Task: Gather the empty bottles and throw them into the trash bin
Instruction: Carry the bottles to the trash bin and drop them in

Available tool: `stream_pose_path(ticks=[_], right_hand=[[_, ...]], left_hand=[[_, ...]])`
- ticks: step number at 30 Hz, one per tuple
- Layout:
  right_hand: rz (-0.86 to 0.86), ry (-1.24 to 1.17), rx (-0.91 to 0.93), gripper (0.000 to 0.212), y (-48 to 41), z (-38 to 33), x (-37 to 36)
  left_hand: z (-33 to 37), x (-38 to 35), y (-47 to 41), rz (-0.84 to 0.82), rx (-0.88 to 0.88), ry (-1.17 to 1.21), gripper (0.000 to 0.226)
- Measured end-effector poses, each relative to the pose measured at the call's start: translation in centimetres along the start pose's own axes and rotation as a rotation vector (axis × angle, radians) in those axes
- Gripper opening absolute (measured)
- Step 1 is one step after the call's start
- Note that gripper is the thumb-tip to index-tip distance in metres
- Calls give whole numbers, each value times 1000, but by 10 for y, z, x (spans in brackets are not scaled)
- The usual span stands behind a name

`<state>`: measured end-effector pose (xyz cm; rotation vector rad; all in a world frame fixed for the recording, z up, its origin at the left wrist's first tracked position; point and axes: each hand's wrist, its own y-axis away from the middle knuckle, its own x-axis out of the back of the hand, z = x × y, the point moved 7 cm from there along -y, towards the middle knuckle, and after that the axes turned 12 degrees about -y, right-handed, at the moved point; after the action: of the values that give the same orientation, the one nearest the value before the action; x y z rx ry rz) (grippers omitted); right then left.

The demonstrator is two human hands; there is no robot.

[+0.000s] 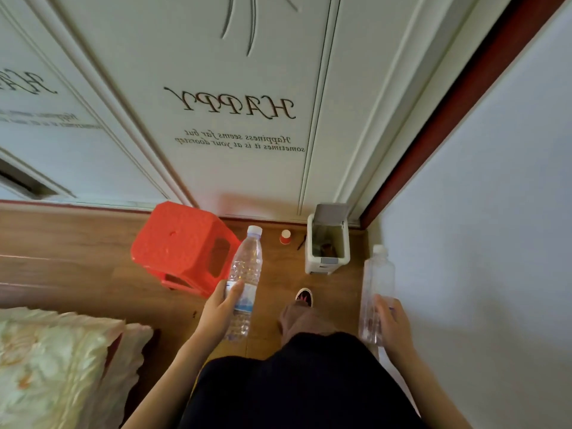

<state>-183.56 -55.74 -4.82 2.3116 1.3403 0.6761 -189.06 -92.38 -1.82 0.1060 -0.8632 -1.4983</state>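
My left hand (pixel 220 308) grips a clear ridged plastic bottle (pixel 246 267) with a white cap and a blue label, held upright over the floor. My right hand (pixel 390 323) holds a second, smooth clear bottle (pixel 376 286) with a white cap, close to the right wall. A small white trash bin (pixel 327 261) stands on the wooden floor ahead, between the two bottles, against the wardrobe. Its lid is tipped up and its dark inside shows.
A red plastic stool (pixel 182 243) stands left of the bin. A small red paper cup (pixel 285 236) sits on the floor between stool and bin. A bed with a floral cover (pixel 55 360) is at lower left. My shoe (pixel 305 297) points toward the bin.
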Motion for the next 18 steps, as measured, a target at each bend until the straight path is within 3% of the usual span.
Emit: stream_pose_path(ticks=[4, 10, 15, 18], right_hand=[[-53, 8, -17, 39, -63, -51, -25], [-129, 11, 14, 35, -117, -119, -60], [-88, -50, 40, 28, -162, -129, -83], [-28, -142, 0, 35, -194, -101, -91]], left_hand=[[50, -2, -55, -4, -35, -21, 18], [99, 2, -121, -27, -25, -93, 23], [108, -6, -175, -92, -3, -172, 22], [106, -27, -220, -211, -18, -295, 17]])
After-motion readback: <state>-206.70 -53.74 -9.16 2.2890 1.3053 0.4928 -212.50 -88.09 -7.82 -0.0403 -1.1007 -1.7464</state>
